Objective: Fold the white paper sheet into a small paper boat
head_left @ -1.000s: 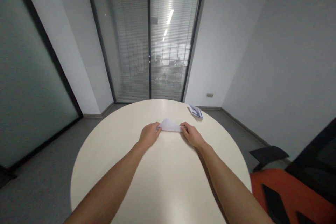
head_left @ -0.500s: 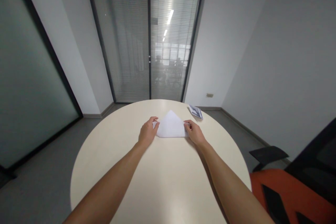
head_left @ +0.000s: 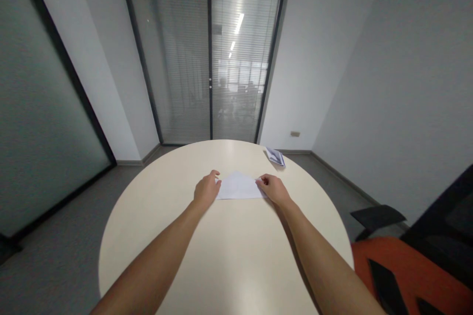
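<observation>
A folded white paper (head_left: 238, 188) lies on the round cream table (head_left: 221, 246), its far side rising to a low peak and its near edge straight. At its left end, my left hand (head_left: 207, 189) pinches the paper between thumb and fingers. My right hand (head_left: 273, 188) closes on the opposite end, with the fingertips curled together over the edge. Both forearms reach forward across the tabletop.
A small printed leaflet or stack of cards (head_left: 275, 156) rests near the table's far right rim. An orange chair (head_left: 410, 266) with a black armrest (head_left: 379, 217) stands at the right. Beyond the table is a glass partition with blinds (head_left: 185, 69).
The paper's peak has dropped lower and looks flatter, and its near edge has come slightly toward me. My hands keep to its two ends, having shifted a little down.
</observation>
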### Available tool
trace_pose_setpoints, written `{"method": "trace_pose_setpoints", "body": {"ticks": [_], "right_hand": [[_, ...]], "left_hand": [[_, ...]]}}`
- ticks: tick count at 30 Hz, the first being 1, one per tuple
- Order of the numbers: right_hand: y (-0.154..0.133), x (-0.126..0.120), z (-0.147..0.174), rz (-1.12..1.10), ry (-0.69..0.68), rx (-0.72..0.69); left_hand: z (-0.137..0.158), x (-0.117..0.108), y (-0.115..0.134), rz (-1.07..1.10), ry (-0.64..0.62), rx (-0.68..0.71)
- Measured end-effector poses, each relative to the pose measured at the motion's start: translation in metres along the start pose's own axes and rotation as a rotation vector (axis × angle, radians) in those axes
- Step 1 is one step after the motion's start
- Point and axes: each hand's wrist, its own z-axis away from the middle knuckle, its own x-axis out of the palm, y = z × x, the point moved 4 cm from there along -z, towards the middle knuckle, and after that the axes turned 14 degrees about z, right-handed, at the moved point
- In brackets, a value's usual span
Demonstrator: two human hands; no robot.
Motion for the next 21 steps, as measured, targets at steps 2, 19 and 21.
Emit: {"method": "trace_pose_setpoints", "body": {"ticks": [2,19,21], "right_hand": [[0.001,0.001,0.0,0.052,-0.012,0.006],[-0.006,-0.001,0.003,0.185,-0.035,-0.009],[-0.006,-0.001,0.003,0.201,-0.037,-0.01]], "left_hand": [[0.0,0.001,-0.001,-0.012,-0.02,0.007],[0.03,0.028,0.042,-0.053,-0.388,0.514],[0.032,0.029,0.04,-0.075,-0.4,0.489]]}}
